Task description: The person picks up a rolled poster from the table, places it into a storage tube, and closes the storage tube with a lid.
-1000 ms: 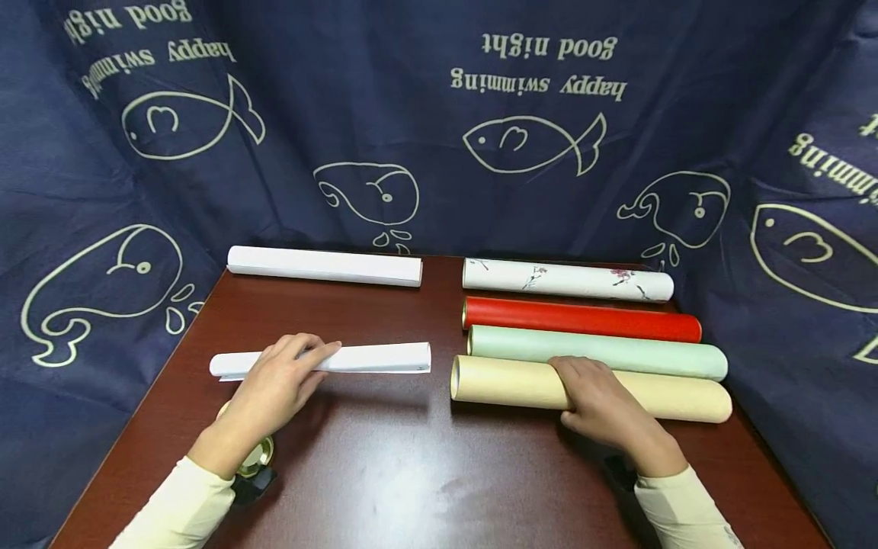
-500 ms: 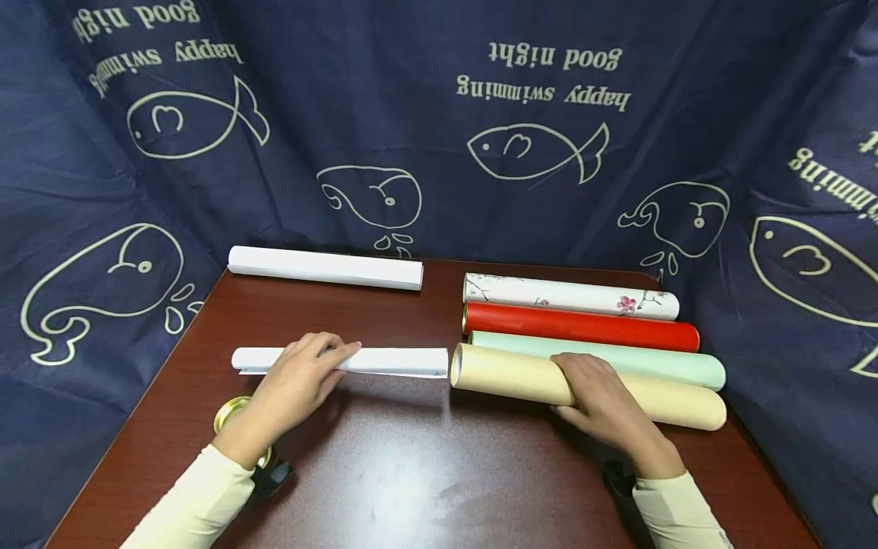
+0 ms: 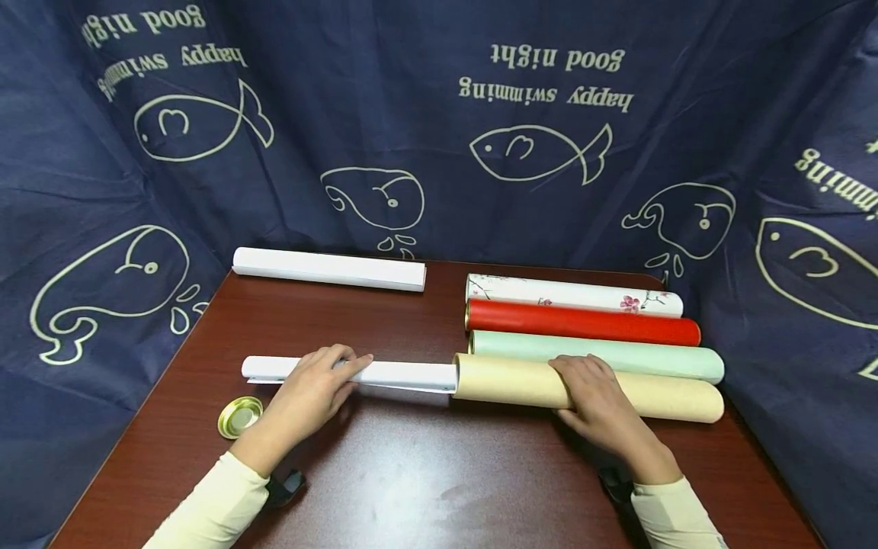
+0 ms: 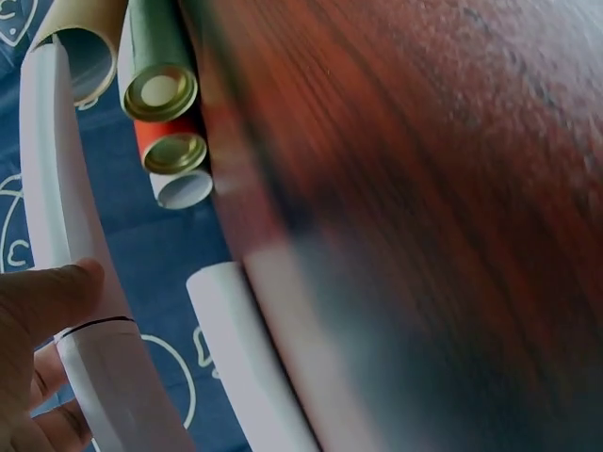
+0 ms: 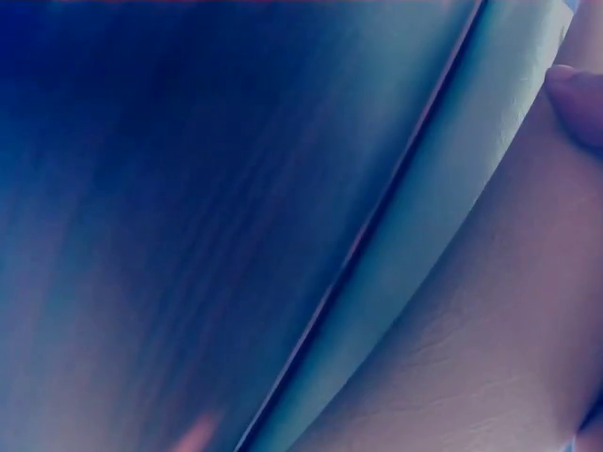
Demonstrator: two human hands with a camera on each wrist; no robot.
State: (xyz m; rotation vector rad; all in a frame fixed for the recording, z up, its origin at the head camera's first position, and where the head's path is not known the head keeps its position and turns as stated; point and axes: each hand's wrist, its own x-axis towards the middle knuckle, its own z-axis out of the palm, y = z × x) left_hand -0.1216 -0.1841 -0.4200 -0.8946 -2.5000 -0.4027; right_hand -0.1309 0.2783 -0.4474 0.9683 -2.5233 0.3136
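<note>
My left hand grips a rolled white sheet of paper around its middle, thumb on the near side. The roll's right end sits just inside the open mouth of a cream cardboard tube; the left wrist view also shows the paper roll entering the tube. My right hand is wrapped over the middle of that tube and holds it. In the right wrist view the tube fills the right side, with only part of a thumb showing.
Behind the cream tube lie a pale green tube, a red tube and a white flower-printed tube. A second white paper roll lies at the back left. A gold round lid rests left of my left forearm.
My left hand has moved the paper roll rightward, and its end has gone into the cream tube's mouth. The flower-printed tube has rolled toward the red one. More of the gold lid shows.
</note>
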